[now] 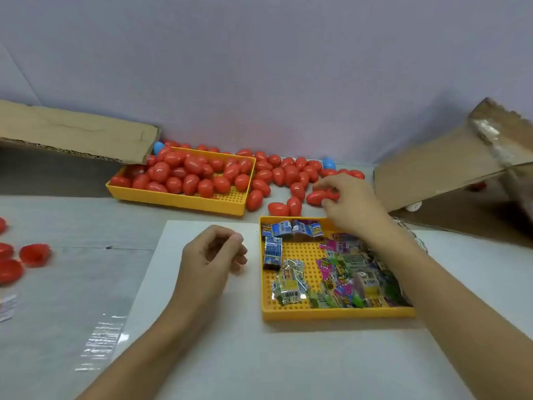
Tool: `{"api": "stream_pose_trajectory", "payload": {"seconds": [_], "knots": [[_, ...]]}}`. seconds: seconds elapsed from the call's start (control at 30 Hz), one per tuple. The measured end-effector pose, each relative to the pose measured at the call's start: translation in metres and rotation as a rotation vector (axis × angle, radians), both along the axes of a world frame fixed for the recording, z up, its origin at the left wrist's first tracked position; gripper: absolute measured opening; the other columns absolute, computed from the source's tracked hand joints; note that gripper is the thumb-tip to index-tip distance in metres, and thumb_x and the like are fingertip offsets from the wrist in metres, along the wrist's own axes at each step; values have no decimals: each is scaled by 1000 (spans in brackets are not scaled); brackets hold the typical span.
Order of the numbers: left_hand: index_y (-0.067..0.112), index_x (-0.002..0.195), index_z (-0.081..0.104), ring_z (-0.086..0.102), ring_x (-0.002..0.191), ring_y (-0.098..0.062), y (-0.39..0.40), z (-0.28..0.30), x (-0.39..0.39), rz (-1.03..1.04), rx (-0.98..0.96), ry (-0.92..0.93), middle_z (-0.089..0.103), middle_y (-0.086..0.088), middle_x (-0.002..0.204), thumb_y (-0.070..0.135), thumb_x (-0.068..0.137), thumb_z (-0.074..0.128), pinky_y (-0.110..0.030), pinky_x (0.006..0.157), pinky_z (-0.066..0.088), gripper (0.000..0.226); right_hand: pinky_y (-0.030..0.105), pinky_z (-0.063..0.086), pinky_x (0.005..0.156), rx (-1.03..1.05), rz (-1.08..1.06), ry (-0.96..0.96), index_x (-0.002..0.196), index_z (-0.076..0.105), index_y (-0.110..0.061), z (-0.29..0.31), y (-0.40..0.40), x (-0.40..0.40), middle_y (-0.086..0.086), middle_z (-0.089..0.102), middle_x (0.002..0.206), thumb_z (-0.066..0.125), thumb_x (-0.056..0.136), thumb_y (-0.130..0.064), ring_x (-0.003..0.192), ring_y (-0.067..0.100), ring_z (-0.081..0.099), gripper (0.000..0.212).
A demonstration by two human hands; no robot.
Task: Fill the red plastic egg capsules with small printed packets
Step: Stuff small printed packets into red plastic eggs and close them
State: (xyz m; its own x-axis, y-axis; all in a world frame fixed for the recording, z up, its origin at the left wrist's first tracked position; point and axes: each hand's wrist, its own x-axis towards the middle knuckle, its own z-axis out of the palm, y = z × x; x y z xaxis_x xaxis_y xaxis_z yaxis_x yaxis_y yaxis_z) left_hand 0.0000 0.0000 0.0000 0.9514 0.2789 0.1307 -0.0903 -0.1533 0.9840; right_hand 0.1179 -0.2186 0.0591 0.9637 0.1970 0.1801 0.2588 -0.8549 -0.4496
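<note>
Red egg capsule (pixel 318 196) pinched by right hand (pixel 350 206) just beyond packet tray (pixel 337 313), presumably lifted for filling; left hand (pixel 212 255) beside tray, fingers loosely curled, empty, ready to receive.

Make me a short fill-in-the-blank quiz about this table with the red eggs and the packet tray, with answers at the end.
1. The right hand has its grip on a red plastic egg capsule lying ____ the yellow plastic trays.
2. The small printed packets lie in the yellow perforated tray nearer the ____ hand.
3. The left hand holds ____.
4. Among the loose red eggs by the wall sit two eggs coloured ____.

Answers: outside; right; nothing; blue
</note>
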Motion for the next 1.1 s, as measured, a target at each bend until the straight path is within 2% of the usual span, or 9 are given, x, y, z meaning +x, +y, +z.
{"api": "stream_pose_trajectory", "payload": {"seconds": [0.17, 0.3, 0.4, 0.53, 0.6, 0.77, 0.9, 1.0, 1.1], "knots": [[19, 74, 67, 65, 61, -19, 3, -11, 8, -12, -92, -57, 68, -7, 68, 14, 91, 67, -22, 57, 54, 18, 36, 51, 89, -219, -8, 141, 126, 63, -22, -14, 8, 36, 5, 61, 126, 68, 80, -8, 110, 24, 59, 49], [22, 75, 68, 66, 63, -21, 4, -10, 7, -1, -114, -68, 68, -8, 71, 26, 83, 62, -29, 59, 57, 11, 41, 53, 85, -237, -40, 71, 117, 64, -22, -19, 10, 44, 4, 62, 116, 68, 84, -15, 102, 23, 60, 35], [23, 75, 68, 66, 63, -21, 4, -8, 5, -14, -101, -73, 68, -8, 70, 28, 86, 72, -29, 59, 57, 12, 41, 54, 83, -184, -52, 14, 116, 63, -21, -18, 7, 37, 2, 64, 112, 66, 88, -20, 97, 19, 60, 28], [23, 75, 68, 65, 62, -19, 3, -8, 4, -9, -70, -94, 68, -8, 70, 18, 90, 63, -26, 58, 55, 16, 12, 41, 65, 92, -4, -92, 109, 63, -25, -1, 6, 8, -10, 63, 99, 71, 86, -24, 78, 1, 54, 25], [23, 75, 67, 64, 61, -17, 0, -7, 3, -2, -44, -100, 67, -7, 70, 9, 93, 62, -25, 57, 54, 24, 6, 44, 63, 289, 27, -62, 100, 63, -29, 11, 8, -14, -16, 64, 91, 76, 82, -27, 77, -2, 58, 22], [24, 83, 61, 61, 66, -13, -8, 5, -11, -32, 204, -364, 62, 6, 75, 28, 88, 62, -21, 61, 50, 7, 26, 57, 63, 988, 144, 228, 97, 64, -18, 16, 15, -78, 2, 74, 93, 81, 78, -12, 83, 18, 72, 26], [11, 106, 56, 57, 67, -9, -16, 4, -23, -176, 408, -660, 58, 1, 92, 21, 83, 72, -24, 55, 46, 30, 33, 60, 71, 1101, 205, 294, 109, 67, -25, -1, 23, -122, 6, 75, 97, 78, 74, -10, 89, 23, 73, 39], [13, 123, 51, 57, 68, -9, -20, 6, -33, -239, 428, -690, 56, 2, 101, 26, 82, 76, -27, 53, 46, 50, 28, 58, 71, 1170, 157, 291, 105, 71, -16, -11, 23, -144, 7, 76, 97, 76, 71, -11, 88, 22, 73, 34], [8, 126, 55, 58, 68, -12, -22, 11, -43, -271, 438, -704, 59, -1, 101, 24, 82, 78, -28, 55, 49, 52, 24, 57, 70, 1193, 153, 273, 106, 69, -8, -12, 23, -158, 8, 76, 96, 76, 71, -11, 89, 21, 74, 36]]}}
